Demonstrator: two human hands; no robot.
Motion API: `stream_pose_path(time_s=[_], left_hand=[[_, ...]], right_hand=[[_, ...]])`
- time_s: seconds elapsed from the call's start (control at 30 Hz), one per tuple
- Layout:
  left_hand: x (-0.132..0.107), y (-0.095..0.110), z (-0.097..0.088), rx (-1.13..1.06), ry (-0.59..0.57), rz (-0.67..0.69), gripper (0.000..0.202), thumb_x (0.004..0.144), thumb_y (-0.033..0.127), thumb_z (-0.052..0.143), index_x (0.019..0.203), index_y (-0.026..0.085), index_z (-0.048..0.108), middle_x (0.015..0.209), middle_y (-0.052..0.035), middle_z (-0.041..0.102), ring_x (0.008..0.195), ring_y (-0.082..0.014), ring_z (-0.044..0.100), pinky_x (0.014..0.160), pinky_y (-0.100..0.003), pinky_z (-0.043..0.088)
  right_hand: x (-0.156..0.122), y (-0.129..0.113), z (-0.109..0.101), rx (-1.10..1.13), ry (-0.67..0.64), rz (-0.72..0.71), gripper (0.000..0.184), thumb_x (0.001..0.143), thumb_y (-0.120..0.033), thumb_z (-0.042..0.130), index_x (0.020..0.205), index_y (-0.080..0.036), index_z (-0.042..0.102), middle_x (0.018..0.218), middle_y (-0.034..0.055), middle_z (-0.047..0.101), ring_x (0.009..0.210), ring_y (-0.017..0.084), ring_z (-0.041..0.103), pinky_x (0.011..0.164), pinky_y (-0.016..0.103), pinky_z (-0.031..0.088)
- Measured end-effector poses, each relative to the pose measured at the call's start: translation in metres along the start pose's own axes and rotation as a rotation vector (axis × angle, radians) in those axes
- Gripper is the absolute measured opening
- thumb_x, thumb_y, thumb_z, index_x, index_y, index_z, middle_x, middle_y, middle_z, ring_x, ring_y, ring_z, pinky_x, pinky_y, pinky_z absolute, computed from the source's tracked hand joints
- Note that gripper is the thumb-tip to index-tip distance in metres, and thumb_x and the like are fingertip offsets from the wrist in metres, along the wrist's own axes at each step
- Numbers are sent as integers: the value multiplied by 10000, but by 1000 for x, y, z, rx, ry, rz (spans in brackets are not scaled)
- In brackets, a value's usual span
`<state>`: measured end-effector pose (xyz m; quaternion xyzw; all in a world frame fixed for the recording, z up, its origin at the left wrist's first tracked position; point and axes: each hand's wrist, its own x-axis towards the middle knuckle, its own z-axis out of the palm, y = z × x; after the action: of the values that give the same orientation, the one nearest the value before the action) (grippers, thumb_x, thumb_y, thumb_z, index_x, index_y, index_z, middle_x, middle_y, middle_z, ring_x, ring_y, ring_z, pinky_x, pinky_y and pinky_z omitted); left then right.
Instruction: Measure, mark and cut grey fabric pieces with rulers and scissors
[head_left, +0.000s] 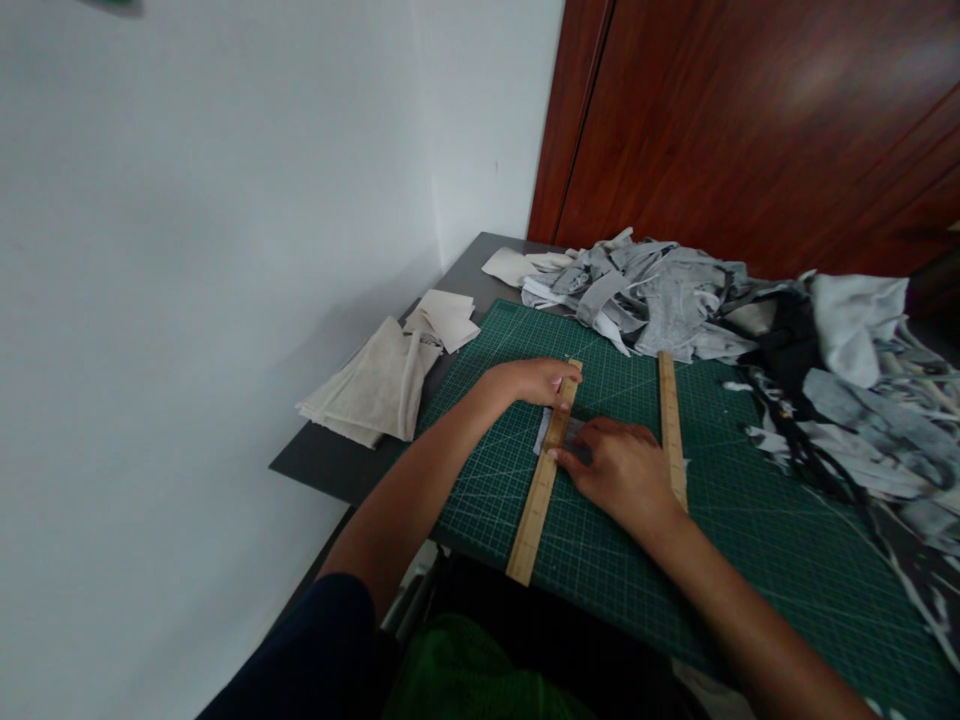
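Note:
My left hand [534, 381] presses down on the upper part of a wooden ruler [541, 486] that lies lengthwise on a green cutting mat [750, 520]; its fingers are curled over the ruler's edge. A small grey fabric piece [571, 432] lies under the ruler. My right hand [619, 467] rests closed on that piece, right beside the ruler; what its fingers hold is hidden. A second wooden ruler [670, 420] lies just right of my right hand.
A heap of grey fabric strips [660, 295] sits at the mat's far edge, with more scraps [862, 400] to the right. Folded beige cloth [375, 385] and cream squares [448, 318] lie on the dark table [330, 462] by the white wall. A wooden door stands behind.

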<state>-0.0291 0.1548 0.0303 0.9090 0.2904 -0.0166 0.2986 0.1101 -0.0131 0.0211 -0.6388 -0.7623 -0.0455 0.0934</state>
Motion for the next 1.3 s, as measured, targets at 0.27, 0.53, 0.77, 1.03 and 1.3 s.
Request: stream_pose_path(time_s=[0.27,0.53,0.77,1.03,1.3], left_hand=[[1,0,0,15,18,-8,552,854,246,748,1386,192,611,1249,-83,699,1033,-216,649,872,-303,472],[2,0,1,43,34,-6,519,843,238,752,1347,195,635,1236,-69,706,1011,-198,645,862,-288,464],[1,3,1,59,35,-4,527,848,233,741,1360,185,629,1277,-88,691,1022,-201,637,875,-295,456],[2,2,1,44,33,1,563,849,210,746,1392,152,608,1260,-99,694,1020,-203,644,865,-290,462],[0,3,1,23,45,-5,524,839,205,755,1350,172,640,1225,-82,701,983,-195,641,849,-285,462]], right_hand=[[2,3,1,34,-8,19,297,914,-492,758,812,-214,783,854,47,771,826,272,726,782,392,430],[2,4,1,26,-13,20,311,914,-496,753,789,-212,770,856,48,772,806,261,723,743,373,421],[1,5,3,14,-10,5,305,918,-494,750,833,-202,774,865,52,777,832,280,737,781,392,444],[3,5,0,29,-58,26,313,930,-505,732,858,-205,784,915,61,788,871,285,739,793,392,448],[2,4,-1,16,-62,26,304,937,-493,723,842,-211,785,914,60,786,863,281,737,779,387,446]])
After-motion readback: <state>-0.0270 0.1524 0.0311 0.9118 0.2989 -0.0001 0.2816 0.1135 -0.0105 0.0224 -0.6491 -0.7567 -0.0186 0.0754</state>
